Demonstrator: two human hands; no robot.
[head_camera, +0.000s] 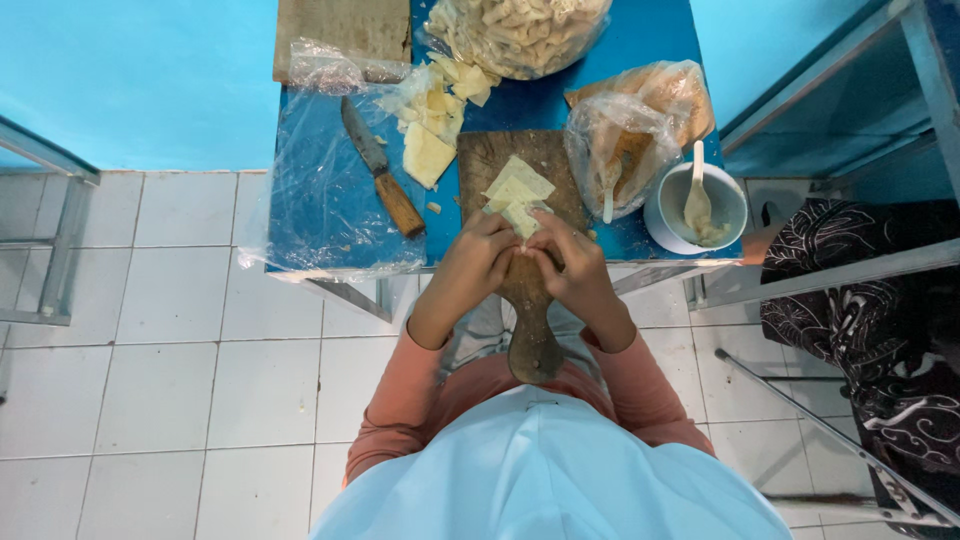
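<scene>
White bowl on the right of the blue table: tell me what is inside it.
The white bowl holds a pale plastic spoon resting in a beige paste. How deep the paste goes, and the spoon's tip buried in it, cannot be seen.

Both hands, left hand (478, 262) and right hand (568, 268), pinch a pale dough wrapper (521, 217) over the wooden board (505, 160). Knife (381, 167) at 10 o'clock, white bowl (668, 215) at 3 o'clock.

Wooden-handled knife (380, 180) lies on clear plastic sheet (320, 215) at blue table's (650, 35) left edge. Bag of pale folded pieces (520, 30) at far edge. White bowl (690, 210) with spoon (697, 195) at near right corner, crumpled plastic bag (630, 125) just beside it.
</scene>
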